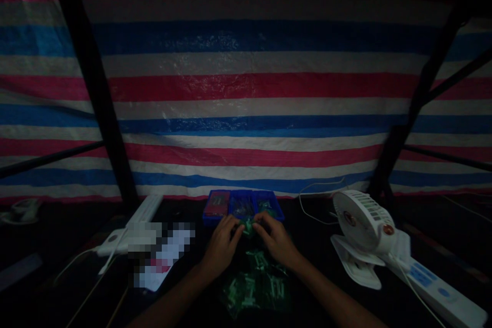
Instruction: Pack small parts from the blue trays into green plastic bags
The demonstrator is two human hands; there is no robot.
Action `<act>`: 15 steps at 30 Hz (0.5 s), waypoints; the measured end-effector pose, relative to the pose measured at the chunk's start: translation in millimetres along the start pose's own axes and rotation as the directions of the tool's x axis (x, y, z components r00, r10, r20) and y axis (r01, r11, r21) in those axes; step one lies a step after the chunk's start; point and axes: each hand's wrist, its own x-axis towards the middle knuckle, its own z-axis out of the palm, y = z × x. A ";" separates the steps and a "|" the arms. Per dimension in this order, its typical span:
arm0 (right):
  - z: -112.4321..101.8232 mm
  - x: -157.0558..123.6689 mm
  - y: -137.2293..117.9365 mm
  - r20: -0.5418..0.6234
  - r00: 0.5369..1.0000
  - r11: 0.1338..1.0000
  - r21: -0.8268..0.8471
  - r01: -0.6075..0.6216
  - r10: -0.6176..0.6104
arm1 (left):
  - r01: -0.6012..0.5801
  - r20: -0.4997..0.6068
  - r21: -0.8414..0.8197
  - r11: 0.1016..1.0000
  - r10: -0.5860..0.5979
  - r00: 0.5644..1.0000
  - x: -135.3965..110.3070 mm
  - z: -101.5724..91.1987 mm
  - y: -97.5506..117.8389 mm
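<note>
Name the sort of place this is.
Likely a makeshift workstation: striped red, white and blue plastic sheeting hangs as a backdrop, blue rectangular plastic bins stand in front of it, with a round white clip-on fan to the right.

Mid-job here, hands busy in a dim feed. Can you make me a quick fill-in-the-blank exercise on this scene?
1. The packet pinched between the left hand and the right hand is coloured ____.
2. The blue compartments just beyond the hands number ____.
3. Of the two hands, the one nearer the white clip-on fan is the ____ one.
4. The sheet in the background is patterned with coloured horizontal ____.

Missing words: green; three; right; stripes.
</note>
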 end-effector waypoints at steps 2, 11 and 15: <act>0.4 0.1 0.0 0.009 1.000 1.000 -0.002 -0.007 0.007 | 0.010 -0.005 -0.004 1.000 -0.010 1.000 -0.2 0.9 -0.8; 0.4 1.6 0.5 0.036 0.999 0.999 0.033 0.012 -0.013 | 0.008 -0.006 -0.029 1.000 -0.008 1.000 -1.5 2.9 -0.3; 0.0 1.9 2.0 0.030 0.999 1.000 0.022 0.016 -0.016 | 0.000 -0.003 -0.038 0.999 0.000 1.000 -2.1 3.5 -0.5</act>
